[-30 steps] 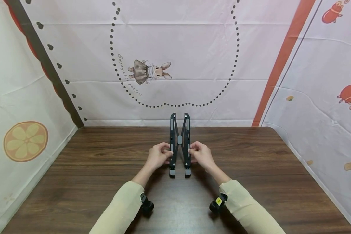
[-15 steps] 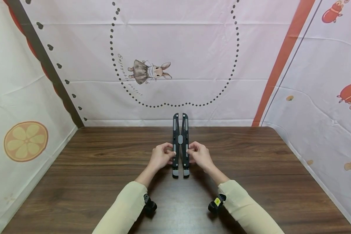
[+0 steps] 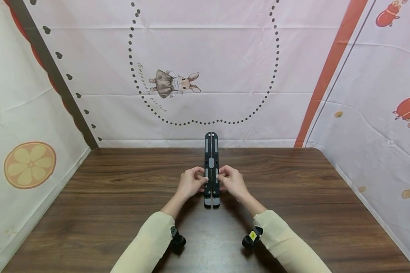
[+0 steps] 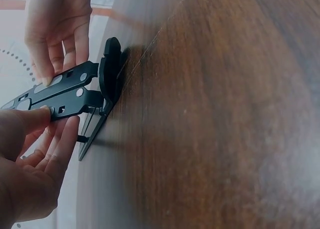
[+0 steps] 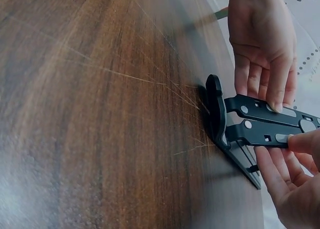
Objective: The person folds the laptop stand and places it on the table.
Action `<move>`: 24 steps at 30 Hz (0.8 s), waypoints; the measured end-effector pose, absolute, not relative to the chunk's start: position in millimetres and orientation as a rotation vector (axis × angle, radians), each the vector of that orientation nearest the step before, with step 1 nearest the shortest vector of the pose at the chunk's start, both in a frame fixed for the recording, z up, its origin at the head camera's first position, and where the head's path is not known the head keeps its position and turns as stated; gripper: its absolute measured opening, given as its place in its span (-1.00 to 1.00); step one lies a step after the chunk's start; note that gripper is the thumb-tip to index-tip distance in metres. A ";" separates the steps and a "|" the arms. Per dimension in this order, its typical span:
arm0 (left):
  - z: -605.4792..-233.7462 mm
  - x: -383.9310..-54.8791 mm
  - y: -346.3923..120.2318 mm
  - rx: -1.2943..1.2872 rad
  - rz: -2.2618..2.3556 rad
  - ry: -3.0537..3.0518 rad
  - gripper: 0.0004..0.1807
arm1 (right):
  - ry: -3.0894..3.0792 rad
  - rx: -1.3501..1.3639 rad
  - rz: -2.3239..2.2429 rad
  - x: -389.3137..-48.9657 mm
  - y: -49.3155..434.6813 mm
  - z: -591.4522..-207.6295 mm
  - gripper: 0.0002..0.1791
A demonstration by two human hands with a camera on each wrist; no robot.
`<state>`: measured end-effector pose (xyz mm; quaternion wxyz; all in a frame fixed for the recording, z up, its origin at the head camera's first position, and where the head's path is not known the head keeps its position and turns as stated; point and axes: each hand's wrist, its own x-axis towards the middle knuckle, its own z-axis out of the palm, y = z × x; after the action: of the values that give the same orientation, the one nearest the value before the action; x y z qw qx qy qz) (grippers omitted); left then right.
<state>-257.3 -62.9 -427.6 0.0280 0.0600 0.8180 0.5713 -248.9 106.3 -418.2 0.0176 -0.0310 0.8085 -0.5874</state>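
A black folding laptop stand (image 3: 211,163) with grey pads stands in the middle of the head view, its two long arms side by side with only a thin gap between them. My left hand (image 3: 190,182) grips the left arm, thumb on top and fingers underneath. On the other side my right hand (image 3: 234,182) pinches the right arm the same way. In the left wrist view the laptop stand (image 4: 70,91) slopes up from its base bars, whose hooked front ends are at the table. The right wrist view shows the laptop stand (image 5: 270,121) between both hands.
The dark wood table (image 3: 123,197) reaches back to a printed white cloth (image 3: 239,68) hung as a wall. More cloth covers the left and right sides. A black wrist camera (image 3: 178,242) hangs under the left sleeve, another wrist camera (image 3: 249,242) under the right.
The stand's two arms have come together from an open X to nearly touching. My left hand has moved right and my right hand slightly left, both keeping their hold.
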 end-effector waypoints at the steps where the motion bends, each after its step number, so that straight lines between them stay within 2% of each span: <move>1: -428.0 -257.5 -62.4 0.187 1.766 2.525 -0.77 | 2.507 -0.097 -1.828 -248.8 106.3 -418.3 -0.82; 24: -427.4 -254.0 -54.3 0.172 1.730 2.612 -0.77 | 2.480 -0.080 -1.821 -249.9 107.1 -418.2 -0.86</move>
<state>-254.0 -54.3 -427.4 0.0020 0.0549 0.8325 0.5513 -249.9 107.1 -418.2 0.0318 -0.0261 0.8054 -0.5912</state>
